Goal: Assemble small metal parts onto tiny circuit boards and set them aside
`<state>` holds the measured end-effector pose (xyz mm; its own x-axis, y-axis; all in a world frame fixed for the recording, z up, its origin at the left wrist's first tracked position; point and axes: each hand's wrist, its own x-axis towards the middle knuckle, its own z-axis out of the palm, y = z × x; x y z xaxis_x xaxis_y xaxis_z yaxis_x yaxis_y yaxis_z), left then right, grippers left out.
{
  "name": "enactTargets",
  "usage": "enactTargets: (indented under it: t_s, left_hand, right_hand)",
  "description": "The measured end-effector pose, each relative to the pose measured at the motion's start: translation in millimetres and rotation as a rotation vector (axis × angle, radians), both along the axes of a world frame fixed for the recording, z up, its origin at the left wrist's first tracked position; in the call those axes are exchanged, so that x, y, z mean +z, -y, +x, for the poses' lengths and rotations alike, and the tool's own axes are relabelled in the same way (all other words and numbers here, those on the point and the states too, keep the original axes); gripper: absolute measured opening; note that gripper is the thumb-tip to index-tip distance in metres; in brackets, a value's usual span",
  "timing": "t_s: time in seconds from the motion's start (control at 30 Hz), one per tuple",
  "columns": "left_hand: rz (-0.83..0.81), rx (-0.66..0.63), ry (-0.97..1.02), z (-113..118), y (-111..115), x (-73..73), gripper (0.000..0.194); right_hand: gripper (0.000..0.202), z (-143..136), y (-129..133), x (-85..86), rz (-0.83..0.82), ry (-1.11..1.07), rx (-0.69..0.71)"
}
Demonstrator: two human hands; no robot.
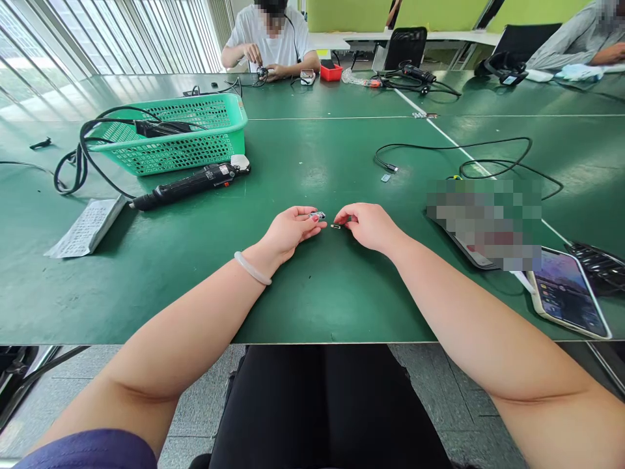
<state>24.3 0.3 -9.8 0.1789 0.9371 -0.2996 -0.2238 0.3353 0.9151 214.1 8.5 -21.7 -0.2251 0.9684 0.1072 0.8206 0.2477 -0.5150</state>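
Left hand (289,233) pinches small metallic part (318,215), right hand (368,225) pinches tinier piece (335,227); slipping fingertips could drop either.

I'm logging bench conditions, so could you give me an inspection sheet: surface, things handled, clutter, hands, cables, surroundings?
Surface: green tabletop with white lines.
Things handled: small metallic piece in the left hand; smaller piece at the right hand, too small to identify.
Clutter: green basket, black handheld tool, paper pad, phone.
Hands: close together, not touching; left pinches its piece, right's grip unclear.
Cables: black cable looping by the basket; thin cable lying loose at right.
Surroundings: person in white across the tabletop; another person's grey sleeve at far right.
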Motion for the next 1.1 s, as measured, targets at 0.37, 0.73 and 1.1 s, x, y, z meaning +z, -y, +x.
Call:
enactTargets:
  t_s: [0.37,0.73,1.1]
  left_hand:
    - [-0.004,-0.103,-0.08,-1,0,-3.7,0.014]
    - [-0.008,-0.143,-0.082,1,4,1.2,0.018]
    - [0.002,-0.183,-0.084,0,4,0.9,0.021]
  right_hand:
    - [0.015,-7,-4,-3.8,0.059,0.147,0.003]
    - [0.012,-11,11,10.6,0.212,-0.111,-0.026]
    - [0.013,-23,16,6.5,0.221,-0.114,0.084]
